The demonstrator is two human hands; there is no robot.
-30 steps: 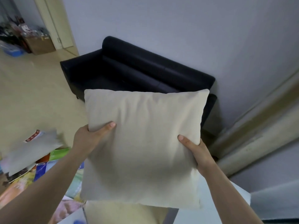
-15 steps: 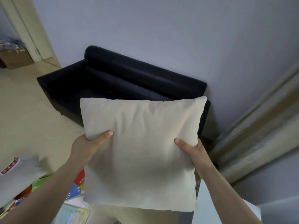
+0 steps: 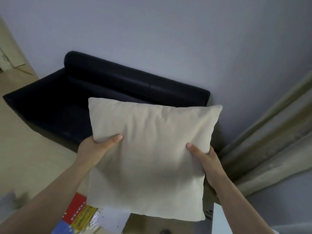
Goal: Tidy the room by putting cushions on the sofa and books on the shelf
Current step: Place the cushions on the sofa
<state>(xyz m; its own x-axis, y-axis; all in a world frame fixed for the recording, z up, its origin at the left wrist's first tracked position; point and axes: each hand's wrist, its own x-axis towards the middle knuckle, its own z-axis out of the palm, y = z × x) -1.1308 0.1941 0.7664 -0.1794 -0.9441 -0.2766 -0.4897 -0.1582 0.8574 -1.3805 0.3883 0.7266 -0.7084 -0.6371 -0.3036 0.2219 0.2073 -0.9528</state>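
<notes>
1. Hard to read, left to right:
   - A grey blur (image 3: 7, 202) at the lower-left edge is too smeared for me to name.
   - The books (image 3: 79, 215) on the floor (image 3: 25, 157) are cropped by the bottom edge, and my left forearm and the cushion partly cover them. Their cover lettering is illegible.
   - The cushion blocks the right end of the sofa seat.
   - The fingers of both hands lie behind the fabric, out of sight.

2. The cushion (image 3: 152, 149) is plain beige, square and softly creased, with no visible pattern.
   - I hold it upright in mid-air in front of the dark navy sofa (image 3: 67, 102), before its right end and clear of the seat.
   - The left hand (image 3: 94, 147) grips the left edge with its thumb laid across the front.
   - The right hand (image 3: 207, 159) grips the right edge in the same way.

3. Against half a second ago:
   - The doorway at far left has slid almost out of frame.
   - The grey blur has dropped into the corner.
   - A red cover now shows under my left forearm.
   - Both hands keep the same grip on the cushion.
</notes>
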